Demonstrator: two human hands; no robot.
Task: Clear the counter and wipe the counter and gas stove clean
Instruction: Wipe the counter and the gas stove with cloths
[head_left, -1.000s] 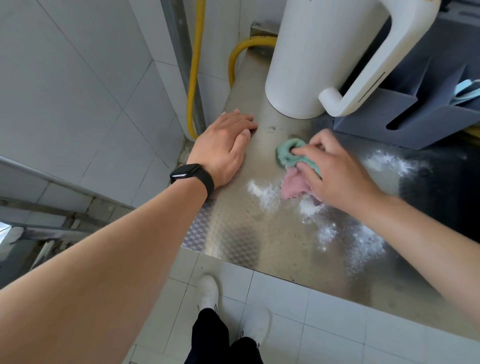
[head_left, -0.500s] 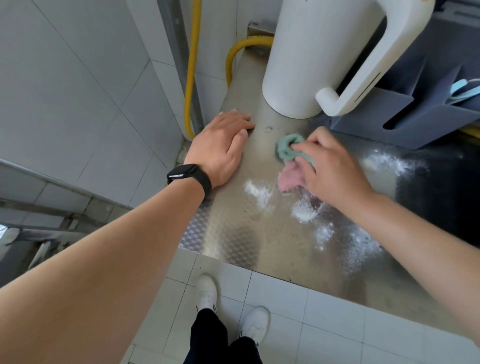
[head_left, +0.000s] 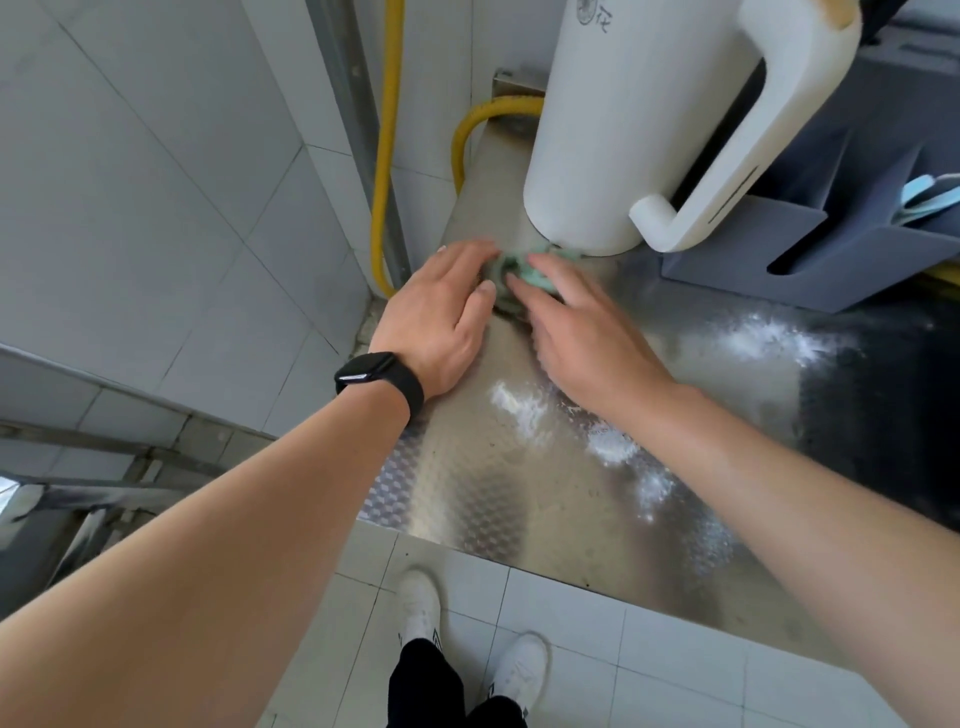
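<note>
A steel counter (head_left: 498, 499) runs from the left wall to the right, dusted with white powder (head_left: 519, 405) in patches. My right hand (head_left: 587, 332) presses a green cloth (head_left: 530, 267) flat against the counter, right at the base of a tall white jug (head_left: 623, 130). The hand is blurred with motion, and only the green edge of the cloth shows past its fingertips. My left hand (head_left: 441, 312), with a black watch on the wrist, lies flat on the counter's left end, its fingertips touching the cloth.
A grey organiser box (head_left: 810, 249) stands behind the jug at the right. Yellow gas hoses (head_left: 387, 156) run down the corner by the tiled wall. More powder (head_left: 769, 338) lies towards a dark area at the far right. My shoes stand on the tiled floor below the counter's edge.
My right hand has pushed the cloth away from me and leftwards, from the powder patch up to the jug's base. The pink part of the cloth no longer shows. My left hand stayed put.
</note>
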